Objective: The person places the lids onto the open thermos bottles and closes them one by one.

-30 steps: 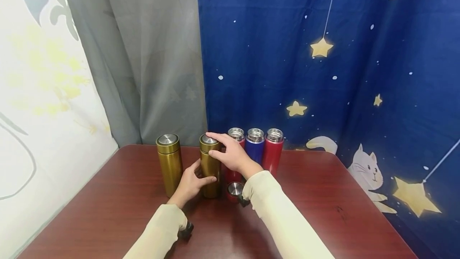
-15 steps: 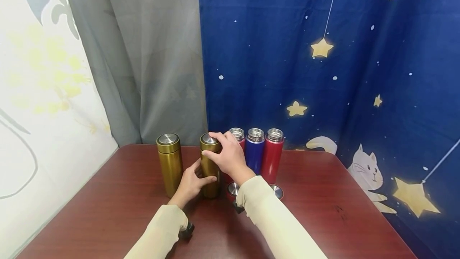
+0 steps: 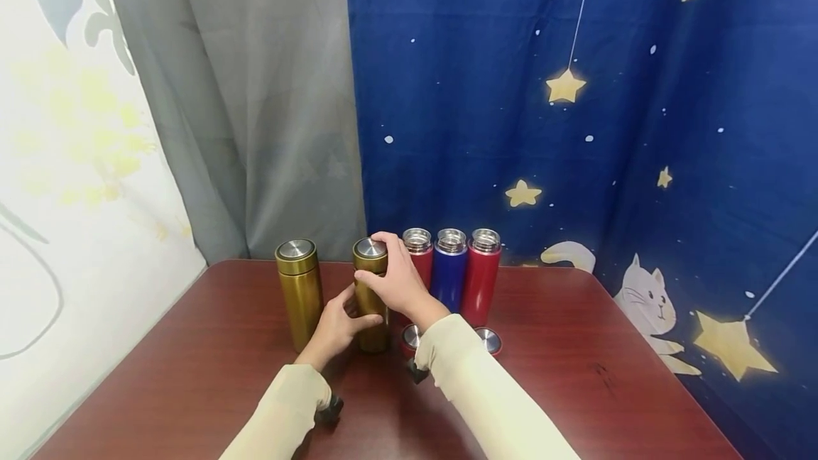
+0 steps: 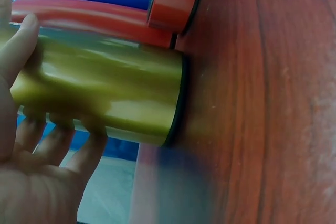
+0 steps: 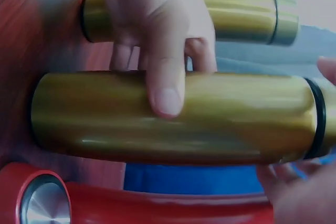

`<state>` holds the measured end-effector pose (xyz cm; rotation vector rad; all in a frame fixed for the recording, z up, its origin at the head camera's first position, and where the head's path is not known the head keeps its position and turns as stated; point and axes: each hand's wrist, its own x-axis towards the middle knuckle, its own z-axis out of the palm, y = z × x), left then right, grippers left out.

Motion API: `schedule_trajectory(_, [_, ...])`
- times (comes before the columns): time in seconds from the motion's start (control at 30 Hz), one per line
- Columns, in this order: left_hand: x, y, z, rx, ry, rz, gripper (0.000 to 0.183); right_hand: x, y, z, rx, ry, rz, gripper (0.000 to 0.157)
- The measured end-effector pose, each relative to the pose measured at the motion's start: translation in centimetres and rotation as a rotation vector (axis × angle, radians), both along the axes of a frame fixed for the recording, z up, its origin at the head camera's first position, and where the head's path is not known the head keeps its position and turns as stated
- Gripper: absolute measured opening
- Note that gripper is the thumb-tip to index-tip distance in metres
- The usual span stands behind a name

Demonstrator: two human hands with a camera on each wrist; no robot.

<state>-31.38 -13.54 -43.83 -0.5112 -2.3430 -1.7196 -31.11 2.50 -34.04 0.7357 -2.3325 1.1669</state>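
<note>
A gold thermos bottle [image 3: 367,301] stands upright on the table, its gold lid [image 3: 369,250] with a steel top in place. My left hand [image 3: 336,326] grips the body, thumb across the near side, fingers round the left side. The right hand [image 3: 401,277] grips the lid from the right, with the thumb at the front and fingertips at its top edge. In the right wrist view a narrow dark ring shows between lid and body. Part of the lid is hidden there. To the left stands a second gold thermos bottle [image 3: 300,300], lid on, touched by neither hand.
Behind the right hand stand two red bottles [image 3: 482,279] and a blue bottle [image 3: 449,279], all without lids. Two red lids [image 3: 489,340] lie before them, one partly hidden by the right sleeve. The reddish-brown table [image 3: 575,375] meets curtains at the back.
My right hand has turned on the lid, its thumb shifting left across the front. The right forearm has swung left, uncovering the right-hand red lid. The left hand keeps its grip.
</note>
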Motion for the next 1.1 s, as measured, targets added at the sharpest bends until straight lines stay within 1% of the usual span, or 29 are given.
schedule_trajectory(0.1, [-0.2,-0.3,0.0,-0.002,-0.01,-0.02,0.076,-0.2,0.4,0.2,-0.065,-0.097,0.133,0.075])
schedule_trajectory(0.17, [-0.2,-0.4,0.0,-0.001,-0.014,-0.034,0.075,-0.4,0.7,0.2,-0.087,-0.137,0.181,0.079])
schedule_trajectory(0.27, [-0.3,-0.5,0.0,0.003,-0.021,-0.053,0.074,-0.4,1.1,0.2,-0.118,-0.173,0.226,0.074])
schedule_trajectory(0.37, [0.0,-0.5,0.1,0.01,-0.03,-0.061,0.074,-0.4,1.3,0.1,-0.148,-0.18,0.254,0.068])
schedule_trajectory(0.4, [0.2,-0.4,0.2,0.012,-0.03,-0.06,0.074,-0.4,1.4,0.1,-0.155,-0.183,0.261,0.066])
schedule_trajectory(0.5, [1.2,-0.2,1.3,0.008,-0.02,-0.066,0.072,-0.4,1.6,0.0,-0.166,-0.183,0.275,0.062])
schedule_trajectory(0.57, [1.8,-0.1,2.1,0.004,-0.02,-0.068,0.071,-0.3,1.6,0.2,-0.158,-0.183,0.273,0.059])
schedule_trajectory(0.63, [2.3,0.0,2.7,0.002,-0.017,-0.075,0.069,0.7,1.7,1.1,-0.147,-0.172,0.263,0.057])
schedule_trajectory(0.67, [2.3,0.0,2.8,0.004,-0.022,-0.076,0.07,1.2,1.8,1.5,-0.141,-0.159,0.26,0.055])
schedule_trajectory(0.8, [2.4,0.0,2.9,0.007,-0.02,-0.079,0.07,0.9,1.9,1.3,-0.119,-0.104,0.223,0.054])
schedule_trajectory(0.9, [2.4,0.0,3.0,0.009,-0.024,-0.079,0.07,-0.7,2.0,-0.1,-0.112,-0.067,0.196,0.055])
schedule_trajectory(1.0, [2.5,0.1,3.0,0.012,-0.024,-0.081,0.07,-0.6,1.9,-0.2,-0.12,-0.03,0.174,0.055])
schedule_trajectory(1.1, [2.5,0.1,3.1,0.018,-0.026,-0.085,0.07,-0.5,1.8,-0.3,-0.119,0.002,0.131,0.055])
